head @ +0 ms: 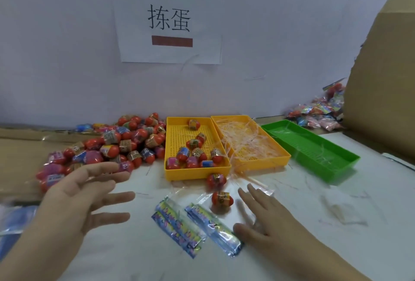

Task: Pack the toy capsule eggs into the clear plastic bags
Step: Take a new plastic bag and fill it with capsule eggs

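A big pile of red toy capsule eggs (125, 143) lies at the back left of the white table. Several more eggs sit in the left yellow tray (173, 174). Two loose eggs lie in front of that tray, one (216, 180) near its edge and one (222, 198) closer to me. Two clear plastic bags with blue printed headers (177, 229) (213, 228) lie flat between my hands. My left hand (85, 197) hovers with fingers spread, holding nothing. My right hand (265, 220) lies flat with straight fingers on the clear part of a bag, just right of the near egg.
A second yellow tray (285, 157) holds thin plastic strips. A green tray (345, 163) stands to its right. Packed bags (318, 112) are heaped at the back right beside a cardboard box (386, 78). A paper sign (170, 20) hangs on the wall.
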A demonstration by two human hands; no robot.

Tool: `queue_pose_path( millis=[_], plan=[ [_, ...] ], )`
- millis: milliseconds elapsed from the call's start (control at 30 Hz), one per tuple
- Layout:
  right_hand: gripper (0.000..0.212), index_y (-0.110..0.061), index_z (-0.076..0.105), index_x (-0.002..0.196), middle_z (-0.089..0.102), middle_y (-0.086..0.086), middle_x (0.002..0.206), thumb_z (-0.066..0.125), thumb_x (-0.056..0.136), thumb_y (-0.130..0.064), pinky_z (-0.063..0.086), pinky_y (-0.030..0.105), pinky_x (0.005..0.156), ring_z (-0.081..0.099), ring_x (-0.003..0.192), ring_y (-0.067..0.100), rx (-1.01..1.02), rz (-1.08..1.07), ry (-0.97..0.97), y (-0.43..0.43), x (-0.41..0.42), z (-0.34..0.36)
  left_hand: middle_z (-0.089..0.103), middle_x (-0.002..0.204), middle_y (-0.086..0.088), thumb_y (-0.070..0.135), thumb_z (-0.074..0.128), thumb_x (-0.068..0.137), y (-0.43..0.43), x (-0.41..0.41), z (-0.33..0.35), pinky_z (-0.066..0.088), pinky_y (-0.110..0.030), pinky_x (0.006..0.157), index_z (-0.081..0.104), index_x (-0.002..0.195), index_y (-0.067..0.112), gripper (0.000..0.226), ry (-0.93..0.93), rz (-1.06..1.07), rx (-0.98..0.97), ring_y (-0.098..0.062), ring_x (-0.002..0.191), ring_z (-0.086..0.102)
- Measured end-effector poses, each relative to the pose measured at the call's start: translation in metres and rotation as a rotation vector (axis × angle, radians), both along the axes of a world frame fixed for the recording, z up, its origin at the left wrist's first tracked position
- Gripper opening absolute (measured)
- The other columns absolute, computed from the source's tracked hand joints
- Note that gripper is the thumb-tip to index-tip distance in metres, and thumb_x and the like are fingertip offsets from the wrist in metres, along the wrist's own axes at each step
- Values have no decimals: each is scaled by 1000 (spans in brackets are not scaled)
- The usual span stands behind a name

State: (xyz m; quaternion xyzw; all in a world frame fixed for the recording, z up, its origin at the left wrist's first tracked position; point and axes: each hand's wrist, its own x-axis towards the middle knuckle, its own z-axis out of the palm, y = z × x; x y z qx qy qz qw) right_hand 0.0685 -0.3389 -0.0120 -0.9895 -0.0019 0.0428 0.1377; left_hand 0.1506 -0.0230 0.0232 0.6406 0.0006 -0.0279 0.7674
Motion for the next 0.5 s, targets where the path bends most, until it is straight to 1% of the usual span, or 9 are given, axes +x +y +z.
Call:
queue_pose_path(
  millis=[33, 100, 200, 267, 333, 400, 433, 467, 500],
  plan=[
    [69, -43, -2, 150, -15, -21, 154, 29, 93, -66, -10, 25, 115, -16, 141, -2, -39, -10, -5, 2, 1, -4, 76, 78, -2, -9, 43, 95, 0, 0, 0, 54, -36, 38, 65, 95, 13, 31, -6, -11, -4, -27, 61, 73],
    [61, -42, 7, 151, -6, -16, 160, 26, 96, -61, -8, 29, 117, -11, 146, 4, -90, -20, -42, 4, 4, -7, 76, 80, -2, -9, 44, 94, 0, -1, 0, 54, -35, 39, 66, 95, 13, 30, -21, -21, -6, -27, 62, 73],
    [45, -46, 30, 144, 18, -20, 157, 27, 100, -53, -1, 31, 115, 9, 145, 1, -161, -8, -124, -3, 10, -4, 76, 81, -3, -9, 45, 94, -2, -2, 0, 54, -34, 39, 66, 95, 12, 30, -44, -6, -5, -26, 63, 73],
    [34, -48, 48, 130, 34, -22, 150, 31, 101, -48, 7, 32, 115, 21, 141, -2, -125, 19, -131, -7, 17, 4, 76, 81, -3, -8, 46, 94, -3, -3, -1, 54, -33, 39, 66, 95, 12, 29, -56, -13, 2, -26, 63, 74],
    [28, -46, 64, 101, 52, -19, 137, 37, 98, -49, 23, 27, 109, 40, 127, -9, 25, 11, -152, -10, 23, 21, 76, 82, -3, -8, 47, 93, -4, -5, -1, 55, -33, 39, 67, 94, 12, 28, -54, -27, -10, -26, 64, 74],
    [30, -44, 66, 79, 65, -20, 117, 40, 88, -54, 39, 12, 92, 51, 100, -23, 237, -26, -197, -11, 28, 44, 77, 83, -4, -8, 48, 93, -4, -4, -1, 55, -33, 40, 67, 94, 12, 27, -50, -22, -6, -27, 65, 74],
    [27, -47, 65, 78, 67, -25, 105, 40, 83, -57, 43, 8, 81, 53, 89, -26, 331, -42, -217, -12, 30, 57, 77, 83, -4, -7, 49, 93, -4, -5, 0, 55, -33, 40, 67, 94, 11, 26, -43, -16, -3, -27, 65, 74],
    [24, -50, 64, 82, 67, -31, 95, 41, 81, -57, 42, 3, 71, 54, 79, -26, 421, -56, -249, -13, 33, 70, 77, 83, -4, -7, 49, 93, -4, -4, -1, 55, -33, 40, 67, 94, 11, 25, -38, -15, -10, -27, 65, 74],
    [25, -49, 65, 86, 66, -36, 87, 42, 80, -56, 40, 0, 65, 55, 76, -25, 505, -55, -299, -15, 36, 81, 77, 83, -5, -6, 50, 92, -4, -6, 1, 55, -33, 40, 68, 94, 11, 24, -20, -24, -15, -28, 65, 74]
  ],
)
